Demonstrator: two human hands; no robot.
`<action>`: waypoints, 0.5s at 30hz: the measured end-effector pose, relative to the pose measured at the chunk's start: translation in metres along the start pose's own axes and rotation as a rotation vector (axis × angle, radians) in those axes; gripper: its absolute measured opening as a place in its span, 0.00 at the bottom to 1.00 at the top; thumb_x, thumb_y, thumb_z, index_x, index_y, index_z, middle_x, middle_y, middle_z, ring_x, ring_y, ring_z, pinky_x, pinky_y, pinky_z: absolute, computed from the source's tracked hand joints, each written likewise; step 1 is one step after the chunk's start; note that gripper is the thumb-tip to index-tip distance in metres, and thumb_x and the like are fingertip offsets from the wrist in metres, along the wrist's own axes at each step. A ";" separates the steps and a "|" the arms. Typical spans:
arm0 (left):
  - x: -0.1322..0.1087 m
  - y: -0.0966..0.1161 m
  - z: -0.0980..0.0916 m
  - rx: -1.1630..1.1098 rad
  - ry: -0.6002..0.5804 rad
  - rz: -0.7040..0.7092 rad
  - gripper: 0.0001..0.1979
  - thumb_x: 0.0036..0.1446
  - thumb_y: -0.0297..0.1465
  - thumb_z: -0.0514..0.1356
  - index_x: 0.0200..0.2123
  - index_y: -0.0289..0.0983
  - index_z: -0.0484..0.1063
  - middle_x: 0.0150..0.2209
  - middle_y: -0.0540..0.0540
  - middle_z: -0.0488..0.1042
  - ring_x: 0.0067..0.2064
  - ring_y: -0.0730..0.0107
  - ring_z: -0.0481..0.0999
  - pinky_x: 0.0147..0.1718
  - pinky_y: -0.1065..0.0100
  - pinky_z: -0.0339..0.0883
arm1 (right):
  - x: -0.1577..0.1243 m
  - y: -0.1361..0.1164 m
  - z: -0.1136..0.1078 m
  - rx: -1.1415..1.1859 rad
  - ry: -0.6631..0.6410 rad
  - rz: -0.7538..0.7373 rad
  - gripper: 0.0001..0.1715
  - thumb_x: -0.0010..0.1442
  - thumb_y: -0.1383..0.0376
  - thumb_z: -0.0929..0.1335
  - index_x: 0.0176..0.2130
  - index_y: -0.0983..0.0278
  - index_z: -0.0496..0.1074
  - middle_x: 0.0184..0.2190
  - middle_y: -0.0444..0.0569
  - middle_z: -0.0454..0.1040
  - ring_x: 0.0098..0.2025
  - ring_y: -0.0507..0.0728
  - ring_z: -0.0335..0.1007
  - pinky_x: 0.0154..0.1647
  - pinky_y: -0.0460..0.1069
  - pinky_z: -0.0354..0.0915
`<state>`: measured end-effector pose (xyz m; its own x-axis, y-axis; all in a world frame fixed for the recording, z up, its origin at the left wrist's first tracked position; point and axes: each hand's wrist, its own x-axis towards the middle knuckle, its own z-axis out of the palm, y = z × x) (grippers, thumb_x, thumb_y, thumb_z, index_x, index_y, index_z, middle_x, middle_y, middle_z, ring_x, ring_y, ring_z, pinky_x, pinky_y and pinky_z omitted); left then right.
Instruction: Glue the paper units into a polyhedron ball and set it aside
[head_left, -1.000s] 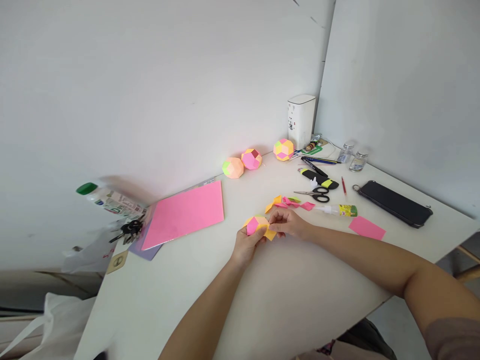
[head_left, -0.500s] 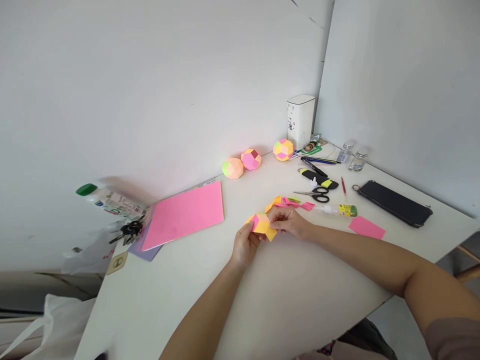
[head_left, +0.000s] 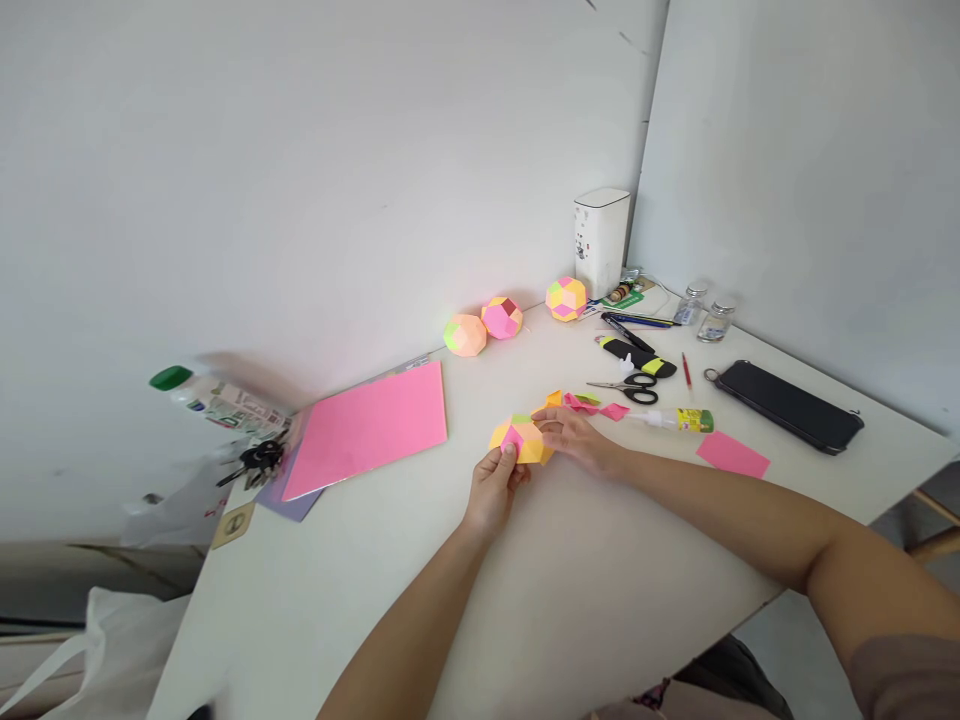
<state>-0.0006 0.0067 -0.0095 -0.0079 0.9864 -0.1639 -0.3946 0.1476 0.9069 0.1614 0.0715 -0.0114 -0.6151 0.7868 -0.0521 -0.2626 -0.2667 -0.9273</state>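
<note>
My left hand (head_left: 491, 490) is closed on a partly built folded-paper ball (head_left: 531, 442) in yellow, peach, pink and green, its thumb pressed on a pink face. At the ball's right side is my right hand (head_left: 581, 443), its fingers bent lightly around the edge; its thumb is mostly hidden. Just behind that hand lie folded paper pieces, among them an orange piece (head_left: 553, 399) and a pink piece (head_left: 615, 411). A glue bottle (head_left: 679, 420) with a green base lies to the right of them.
Paper balls (head_left: 465, 335) line the wall, near a white box (head_left: 602, 245). Scissors (head_left: 634, 387), a cutter (head_left: 637, 357), pens and glass jars (head_left: 716, 322) lie at the back right. A black case (head_left: 787, 405) sits right; pink sheets (head_left: 371, 430), keys (head_left: 262, 458) and a bottle (head_left: 229, 405) left.
My right hand has let its pinch on the yellow flap loosen and lies more around the ball's right edge. The flap no longer hangs down as far; the ball has turned slightly.
</note>
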 end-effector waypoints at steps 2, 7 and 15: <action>-0.001 0.000 -0.001 0.049 -0.033 0.006 0.19 0.52 0.47 0.60 0.22 0.36 0.66 0.22 0.52 0.61 0.26 0.74 0.62 0.29 0.69 0.58 | -0.001 -0.001 0.001 -0.006 -0.026 0.001 0.29 0.47 0.62 0.75 0.47 0.60 0.64 0.39 0.46 0.73 0.40 0.53 0.71 0.43 0.50 0.66; -0.004 0.001 -0.001 0.130 -0.098 -0.001 0.19 0.54 0.47 0.57 0.24 0.37 0.66 0.21 0.52 0.62 0.27 0.72 0.64 0.32 0.68 0.60 | -0.004 -0.004 0.003 0.025 -0.039 0.005 0.32 0.45 0.65 0.76 0.47 0.61 0.63 0.35 0.45 0.75 0.35 0.54 0.74 0.38 0.52 0.69; -0.002 0.000 -0.002 0.152 -0.094 0.006 0.18 0.54 0.44 0.58 0.22 0.36 0.69 0.18 0.52 0.61 0.24 0.73 0.62 0.29 0.68 0.58 | -0.004 -0.002 0.004 0.023 -0.049 -0.013 0.31 0.45 0.66 0.76 0.46 0.62 0.63 0.33 0.46 0.77 0.34 0.55 0.75 0.39 0.54 0.69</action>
<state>-0.0021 0.0045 -0.0099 0.0789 0.9887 -0.1274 -0.2515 0.1434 0.9572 0.1614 0.0667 -0.0081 -0.6472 0.7620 -0.0212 -0.2876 -0.2699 -0.9189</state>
